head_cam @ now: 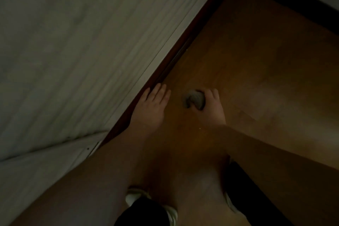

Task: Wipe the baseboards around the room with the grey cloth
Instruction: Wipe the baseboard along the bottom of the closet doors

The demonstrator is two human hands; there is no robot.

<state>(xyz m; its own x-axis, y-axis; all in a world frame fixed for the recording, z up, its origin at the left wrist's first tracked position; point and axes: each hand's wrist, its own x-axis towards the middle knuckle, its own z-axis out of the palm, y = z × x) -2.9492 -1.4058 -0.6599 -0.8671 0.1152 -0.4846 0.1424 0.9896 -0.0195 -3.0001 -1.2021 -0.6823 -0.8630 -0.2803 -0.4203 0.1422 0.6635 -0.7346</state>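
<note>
The room is dim. A dark brown baseboard (pixel 185 42) runs diagonally from the lower left to the upper right, below a pale wall. My left hand (pixel 153 104) lies flat with straight fingers, its fingertips at the foot of that baseboard. My right hand (pixel 212 106) grips a bunched grey cloth (pixel 193 100) just right of the left hand, over the wooden floor and a short way off the baseboard. A second dark baseboard (pixel 293 0) crosses the top right corner.
The orange-brown wooden floor (pixel 256 60) fills the right half. The pale wall (pixel 73 42) fills the left, with a white trim edge (pixel 55 152) lower down. My legs and white shoes (pixel 135 196) show at the bottom.
</note>
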